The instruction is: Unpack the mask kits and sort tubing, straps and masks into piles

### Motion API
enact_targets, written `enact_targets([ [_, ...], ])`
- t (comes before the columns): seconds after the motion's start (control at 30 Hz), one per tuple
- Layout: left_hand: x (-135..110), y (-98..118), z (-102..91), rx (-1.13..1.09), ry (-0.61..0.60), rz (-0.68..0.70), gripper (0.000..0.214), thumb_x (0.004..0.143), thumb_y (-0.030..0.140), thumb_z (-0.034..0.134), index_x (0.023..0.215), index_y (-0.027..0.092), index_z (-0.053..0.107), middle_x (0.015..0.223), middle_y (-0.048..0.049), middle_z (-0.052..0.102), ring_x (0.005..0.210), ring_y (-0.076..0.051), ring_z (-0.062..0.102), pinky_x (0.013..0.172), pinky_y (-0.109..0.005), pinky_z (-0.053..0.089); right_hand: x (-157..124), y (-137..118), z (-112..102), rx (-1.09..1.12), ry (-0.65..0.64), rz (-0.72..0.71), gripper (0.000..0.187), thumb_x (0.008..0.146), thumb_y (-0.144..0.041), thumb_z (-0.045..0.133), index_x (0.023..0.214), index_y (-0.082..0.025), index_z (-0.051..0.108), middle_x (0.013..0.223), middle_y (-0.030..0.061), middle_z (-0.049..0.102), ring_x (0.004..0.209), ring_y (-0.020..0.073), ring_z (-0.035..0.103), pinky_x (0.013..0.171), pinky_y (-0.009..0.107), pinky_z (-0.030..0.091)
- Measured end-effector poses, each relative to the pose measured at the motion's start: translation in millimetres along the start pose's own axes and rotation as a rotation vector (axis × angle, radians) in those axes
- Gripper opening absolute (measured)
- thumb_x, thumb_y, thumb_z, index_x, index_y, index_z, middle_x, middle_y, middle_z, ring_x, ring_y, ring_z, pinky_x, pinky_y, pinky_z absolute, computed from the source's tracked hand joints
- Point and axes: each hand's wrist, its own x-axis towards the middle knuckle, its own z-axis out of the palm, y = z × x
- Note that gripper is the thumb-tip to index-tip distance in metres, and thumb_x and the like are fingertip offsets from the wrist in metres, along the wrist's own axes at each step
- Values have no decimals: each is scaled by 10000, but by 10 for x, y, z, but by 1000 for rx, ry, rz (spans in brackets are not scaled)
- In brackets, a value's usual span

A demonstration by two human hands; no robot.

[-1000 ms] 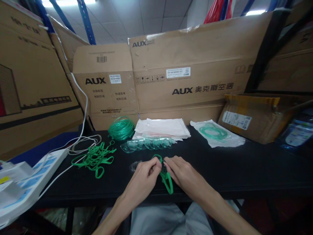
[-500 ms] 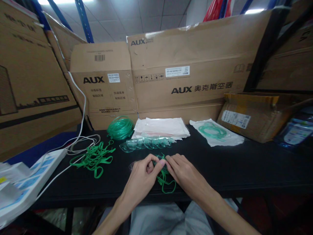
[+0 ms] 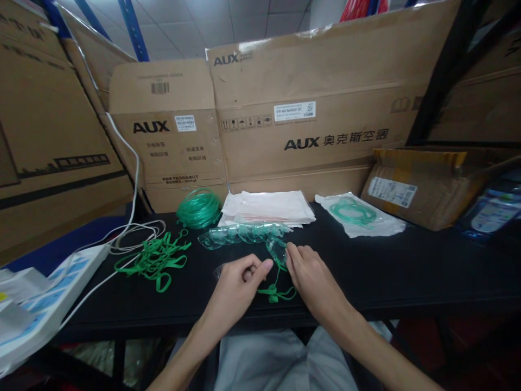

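Where the green strap (image 3: 277, 290) trails across the near edge of the black bench (image 3: 407, 271), I see it run up to a clear mask (image 3: 278, 248) that my right hand (image 3: 311, 277) has by its fingertips, the grip pinched together on the mask's lower edge; my left hand (image 3: 238, 285) sits just beside it, thumb and forefinger closed together, though I cannot tell whether the strap is actually caught in that pinch; the strap's loose loop lies flat on the bench between the two hands. Just beyond the mask, a row of clear masks (image 3: 240, 234) lies nested in a line; behind that row rests a stack of white packets (image 3: 268, 206), touching the foot of the big cardboard boxes (image 3: 305, 108) printed AUX; left of the packets sits a coil of green tubing (image 3: 199, 208); further left a loose heap of green straps (image 3: 152, 260) lies near a white cable (image 3: 130, 239); at the right, well apart from my hands, a sealed bag with green tubing (image 3: 358, 214) lies beside a taped brown parcel (image 3: 411, 187).
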Motion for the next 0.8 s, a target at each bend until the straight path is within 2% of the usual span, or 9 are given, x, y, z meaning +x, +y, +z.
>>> enact_targets([
  [0.07,26,0,5,-14,-57,-46,446,963,526,536,695,180,620,524,62,420,505,-110,364,513,-240,264,-3,-11,-13,-7,4,3,170,979,-68,476,1109,-127,569,810,100,655,754,286,628,692,379,463],
  [0.2,14,10,33,51,-101,37,426,952,481,596,684,164,692,618,22,567,584,-121,429,571,-245,308,-6,-44,-57,28,42,-58,180,943,-78,492,1075,-170,573,788,62,649,728,267,628,671,356,465],
  [0.3,-3,4,46,81,-95,65,451,947,468,616,621,157,630,605,38,490,597,-113,382,575,-247,286,-3,-49,-86,130,71,-65,190,924,-93,482,1064,-164,588,817,76,661,766,272,646,687,366,506],
  [0.37,-2,-7,42,57,-99,45,463,957,472,599,615,159,588,586,54,412,579,-103,338,556,-243,264,1,-37,-101,247,90,-40,281,933,-115,462,1189,-126,576,919,120,693,851,283,674,741,385,546],
  [0.47,11,-29,28,-38,-120,-7,400,971,489,568,728,174,606,576,70,408,535,-93,350,522,-223,262,9,-8,-134,445,59,11,418,972,-157,414,1377,-105,503,1100,169,696,1014,290,687,864,416,567],
  [0.57,20,-56,18,-97,-136,-30,358,972,505,559,820,185,611,567,80,427,497,-87,377,492,-205,265,22,9,-185,645,-40,38,413,1013,-194,391,1413,-171,491,1239,141,671,1167,256,656,994,399,530],
  [0.67,19,-71,15,-97,-152,-32,365,982,505,539,801,190,574,550,86,416,468,-80,368,474,-196,262,35,13,-232,792,-73,54,360,1028,-266,458,1383,-213,494,1340,110,639,1256,234,612,1064,370,481],
  [0.73,17,-66,14,-89,-159,-34,370,987,504,527,787,193,549,539,88,410,455,-79,367,467,-195,258,40,18,-245,848,-82,84,362,1012,-317,519,1359,-217,489,1281,108,659,1149,241,660,981,366,522],
  [0.8,16,-55,12,-81,-155,-38,373,992,498,513,774,196,529,532,90,398,448,-80,367,462,-198,249,43,27,-242,912,-110,122,383,989,-354,565,1338,-221,477,1097,79,687,925,223,694,803,337,561],
])
